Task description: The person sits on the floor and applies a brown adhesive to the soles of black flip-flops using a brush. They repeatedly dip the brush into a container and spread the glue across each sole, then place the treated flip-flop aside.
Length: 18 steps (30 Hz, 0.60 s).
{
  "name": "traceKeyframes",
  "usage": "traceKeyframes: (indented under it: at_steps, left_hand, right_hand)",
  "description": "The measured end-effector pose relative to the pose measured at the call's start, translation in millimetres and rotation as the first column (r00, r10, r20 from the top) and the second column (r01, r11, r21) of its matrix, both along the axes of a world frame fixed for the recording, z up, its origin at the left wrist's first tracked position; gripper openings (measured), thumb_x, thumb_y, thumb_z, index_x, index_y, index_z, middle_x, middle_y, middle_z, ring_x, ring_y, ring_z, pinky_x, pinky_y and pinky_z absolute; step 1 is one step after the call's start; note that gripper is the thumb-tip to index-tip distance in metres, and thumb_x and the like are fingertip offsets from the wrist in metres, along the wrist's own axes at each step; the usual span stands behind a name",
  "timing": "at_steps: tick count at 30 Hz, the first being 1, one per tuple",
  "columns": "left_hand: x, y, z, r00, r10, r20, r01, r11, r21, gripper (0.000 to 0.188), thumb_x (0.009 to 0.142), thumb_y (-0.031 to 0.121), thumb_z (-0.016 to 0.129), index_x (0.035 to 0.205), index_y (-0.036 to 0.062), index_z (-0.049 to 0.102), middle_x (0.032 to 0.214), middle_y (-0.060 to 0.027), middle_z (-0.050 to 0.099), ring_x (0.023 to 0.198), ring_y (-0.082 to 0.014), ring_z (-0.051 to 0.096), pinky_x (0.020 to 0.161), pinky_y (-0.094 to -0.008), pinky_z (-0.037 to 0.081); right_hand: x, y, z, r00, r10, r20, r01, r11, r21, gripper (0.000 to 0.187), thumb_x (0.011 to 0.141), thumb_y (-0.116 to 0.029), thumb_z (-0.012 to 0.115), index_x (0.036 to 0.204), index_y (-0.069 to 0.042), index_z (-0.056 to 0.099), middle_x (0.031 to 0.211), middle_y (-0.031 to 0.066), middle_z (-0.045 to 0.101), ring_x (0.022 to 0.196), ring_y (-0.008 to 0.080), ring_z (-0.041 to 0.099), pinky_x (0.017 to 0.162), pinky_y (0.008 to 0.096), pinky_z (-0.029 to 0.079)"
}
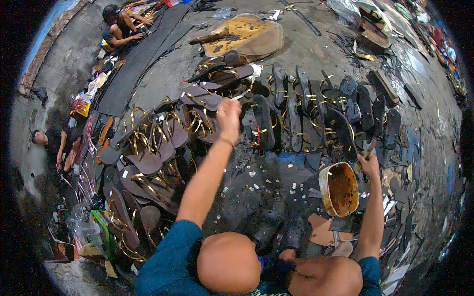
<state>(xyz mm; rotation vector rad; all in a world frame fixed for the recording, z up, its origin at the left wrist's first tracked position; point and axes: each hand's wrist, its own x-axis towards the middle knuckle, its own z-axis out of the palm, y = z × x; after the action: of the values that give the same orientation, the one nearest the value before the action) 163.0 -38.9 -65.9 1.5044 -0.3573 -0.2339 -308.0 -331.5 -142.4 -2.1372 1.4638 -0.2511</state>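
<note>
My left hand (228,118) reaches out over the sandals, fingers curled closed. A thin pale strip (243,94) shows at its fingertips, too small to name. Beside it lie dark sandals (200,95) with gold straps. Off to the right, my right hand (369,164) is closed too, with a small greyish piece (370,146) sticking up from it; what it grips is unclear. Its fingers are by the lower end of a tilted dark sandal (341,129). Just below that stands an open tub (340,190) with a pale rim and brown-stained inside.
Rows of sandals (295,118) stretch across the middle, and a pile of gold-strapped ones (148,163) lies left. Farther off is a stained yellowish board (249,37). White scraps (254,186) litter the ground. Two people, one person (121,27) at upper left, sit nearby.
</note>
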Motion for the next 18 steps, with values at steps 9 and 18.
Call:
traceKeyframes:
  at_steps: [9, 18]
  left_hand:
    - [203, 102, -35, 0.999, 0.042, 0.023, -0.045, 0.987, 0.154, 0.021, 0.092, 0.016, 0.053, 0.102, -0.0021, 0.055, 0.089, -0.0094, 0.055, 0.086, -0.0189, 0.055, 0.081, -0.0301, 0.048]
    - [-128, 164, 37, 0.790, -0.369, -0.489, 0.527, 0.817, 0.235, 0.034, 0.094, 0.019, 0.060, 0.123, 0.0002, 0.057, 0.121, -0.0098, 0.060, 0.105, -0.0209, 0.060, 0.070, -0.0349, 0.058]
  right_hand:
    - [27, 149, 126, 0.956, 0.031, 0.293, -0.021, 0.999, -0.037, 0.024, 0.087, -0.015, 0.070, 0.105, -0.001, 0.064, 0.089, 0.0081, 0.068, 0.076, 0.0155, 0.066, 0.067, 0.0303, 0.054]
    - [9, 174, 136, 0.999, -0.035, -0.019, 0.034, 0.998, -0.058, 0.036, 0.084, -0.025, 0.066, 0.102, 0.004, 0.058, 0.081, 0.0238, 0.065, 0.076, 0.0421, 0.064, 0.067, 0.0478, 0.051]
